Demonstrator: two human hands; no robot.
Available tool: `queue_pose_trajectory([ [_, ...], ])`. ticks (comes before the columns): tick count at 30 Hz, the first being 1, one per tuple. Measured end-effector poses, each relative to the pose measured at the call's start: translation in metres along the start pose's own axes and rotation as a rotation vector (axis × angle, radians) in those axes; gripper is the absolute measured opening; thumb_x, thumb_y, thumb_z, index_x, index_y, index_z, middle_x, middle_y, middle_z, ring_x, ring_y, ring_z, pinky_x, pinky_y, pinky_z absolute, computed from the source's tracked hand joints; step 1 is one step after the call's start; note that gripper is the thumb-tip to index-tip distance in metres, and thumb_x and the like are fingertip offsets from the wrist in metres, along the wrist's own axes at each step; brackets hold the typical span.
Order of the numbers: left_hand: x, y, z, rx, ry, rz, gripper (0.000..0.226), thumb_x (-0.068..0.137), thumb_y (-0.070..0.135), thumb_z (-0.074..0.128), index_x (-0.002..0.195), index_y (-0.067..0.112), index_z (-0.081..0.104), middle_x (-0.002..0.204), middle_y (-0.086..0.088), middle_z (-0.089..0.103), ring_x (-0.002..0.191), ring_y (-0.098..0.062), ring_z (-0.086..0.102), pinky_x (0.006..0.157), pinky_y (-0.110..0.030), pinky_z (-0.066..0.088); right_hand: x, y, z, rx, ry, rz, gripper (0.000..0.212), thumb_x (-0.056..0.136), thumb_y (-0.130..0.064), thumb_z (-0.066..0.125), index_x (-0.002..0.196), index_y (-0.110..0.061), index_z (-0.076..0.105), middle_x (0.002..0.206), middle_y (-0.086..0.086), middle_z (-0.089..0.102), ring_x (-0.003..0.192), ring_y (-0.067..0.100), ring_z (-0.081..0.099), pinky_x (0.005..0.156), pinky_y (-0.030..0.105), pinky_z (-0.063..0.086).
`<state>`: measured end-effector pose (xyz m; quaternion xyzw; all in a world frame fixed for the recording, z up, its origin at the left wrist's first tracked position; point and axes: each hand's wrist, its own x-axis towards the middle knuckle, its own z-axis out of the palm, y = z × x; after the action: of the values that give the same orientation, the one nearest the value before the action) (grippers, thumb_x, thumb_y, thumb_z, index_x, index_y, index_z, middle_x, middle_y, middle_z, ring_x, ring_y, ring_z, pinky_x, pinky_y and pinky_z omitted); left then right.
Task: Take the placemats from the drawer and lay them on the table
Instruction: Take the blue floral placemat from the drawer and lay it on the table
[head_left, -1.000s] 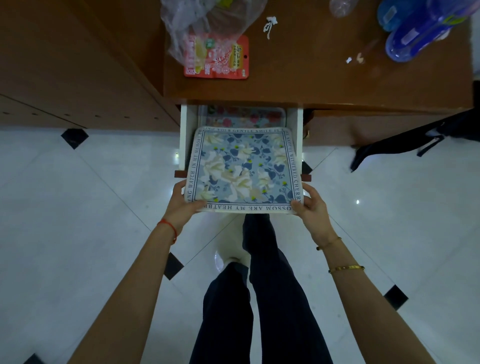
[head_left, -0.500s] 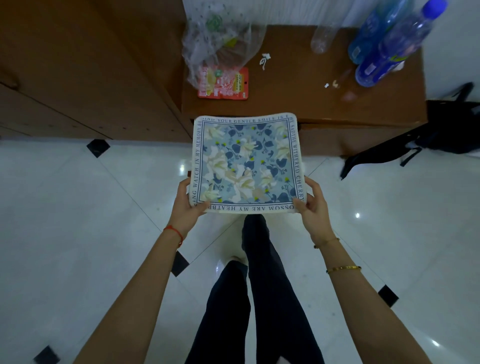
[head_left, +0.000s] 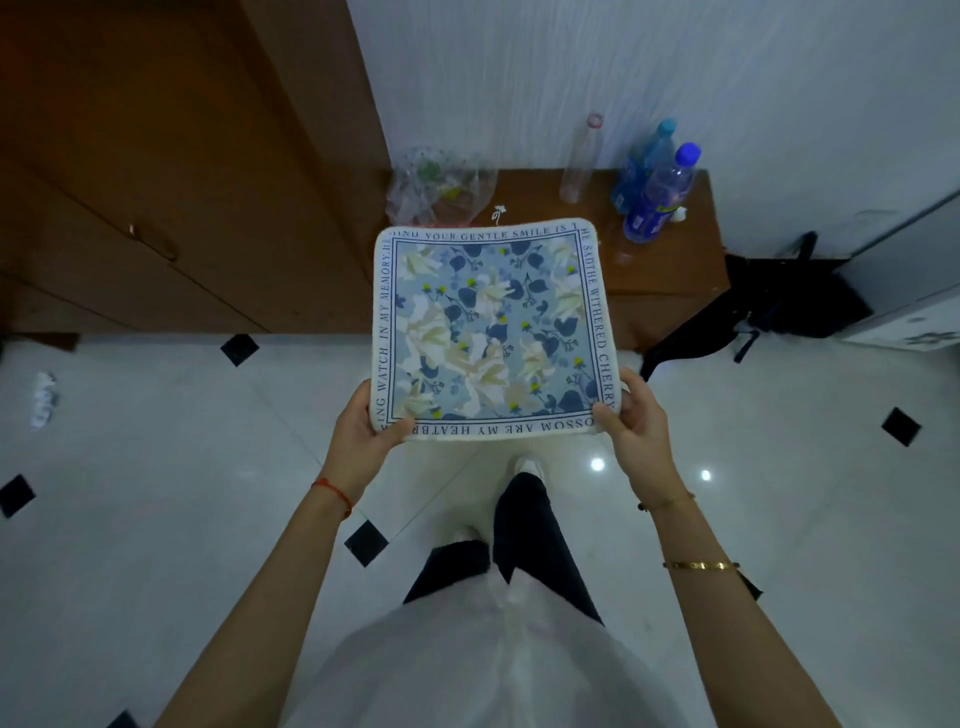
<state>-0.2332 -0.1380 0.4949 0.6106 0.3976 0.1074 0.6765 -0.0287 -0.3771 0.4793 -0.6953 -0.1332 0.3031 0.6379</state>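
Note:
A square placemat (head_left: 493, 332) with a blue floral print and a lettered border is held flat in the air in front of me, above the floor. My left hand (head_left: 366, 436) grips its near left corner, thumb on top. My right hand (head_left: 636, 423) grips its near right corner the same way. The mat hides the front of the low wooden cabinet (head_left: 670, 270), so the drawer cannot be seen.
On the cabinet top stand a clear bottle (head_left: 579, 161), two blue bottles (head_left: 657, 195) and a crumpled plastic bag (head_left: 439, 189). A black bag (head_left: 763, 306) lies on the floor at the right. Wooden cupboards (head_left: 156, 182) fill the left. White tiled floor (head_left: 156, 493) surrounds me.
The placemat has come up out of the drawer, held in both hands. The view has pulled back and up from the cabinet, and the drawer is now hidden behind the mat.

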Motion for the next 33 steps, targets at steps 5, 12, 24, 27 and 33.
queue_pose_trajectory([
  [5,-0.04,0.019,0.011,-0.011,0.056,0.068,0.051,0.083,-0.011,0.064,0.127,0.01,0.048,0.12,-0.007,0.064,0.107,-0.016,0.065,0.081,-0.025,0.057,-0.014,-0.031,-0.016,0.002,-0.107,-0.042,0.04,0.094,0.008,0.052,0.132,0.0,0.041,0.12,0.024,0.064,0.107,0.033,0.065,0.083,0.039,0.057],
  [12,-0.088,0.024,0.059,-0.071,0.247,0.119,0.05,0.084,-0.012,0.063,0.125,0.01,0.046,0.119,-0.009,0.063,0.109,-0.019,0.065,0.082,-0.026,0.057,0.0,-0.063,-0.055,-0.043,-0.335,-0.043,0.042,0.094,0.008,0.05,0.133,-0.003,0.039,0.114,0.003,0.069,0.104,0.021,0.067,0.086,0.034,0.056],
  [24,-0.223,-0.017,0.203,-0.314,0.804,0.112,0.054,0.084,-0.011,0.063,0.116,0.03,0.052,0.116,-0.005,0.067,0.107,-0.023,0.066,0.087,-0.036,0.057,0.01,-0.093,-0.107,-0.141,-0.885,-0.001,0.047,0.095,0.009,0.048,0.139,-0.003,0.042,0.13,0.013,0.063,0.118,0.024,0.062,0.092,0.031,0.053],
  [27,-0.265,-0.029,0.229,-0.342,0.945,0.101,0.054,0.084,-0.011,0.062,0.115,0.032,0.052,0.116,-0.009,0.067,0.106,-0.024,0.066,0.086,-0.038,0.057,-0.008,-0.087,-0.102,-0.177,-0.999,0.005,0.043,0.094,0.009,0.049,0.134,-0.007,0.045,0.122,0.008,0.067,0.112,0.022,0.064,0.092,0.034,0.054],
  [33,-0.354,-0.054,0.282,-0.444,1.241,0.092,0.056,0.083,-0.014,0.061,0.116,0.03,0.052,0.112,0.0,0.068,0.103,-0.013,0.068,0.084,-0.027,0.056,-0.062,-0.068,-0.082,-0.263,-1.242,-0.032,0.042,0.094,0.009,0.051,0.132,-0.008,0.047,0.124,0.013,0.065,0.113,0.027,0.063,0.095,0.038,0.053],
])
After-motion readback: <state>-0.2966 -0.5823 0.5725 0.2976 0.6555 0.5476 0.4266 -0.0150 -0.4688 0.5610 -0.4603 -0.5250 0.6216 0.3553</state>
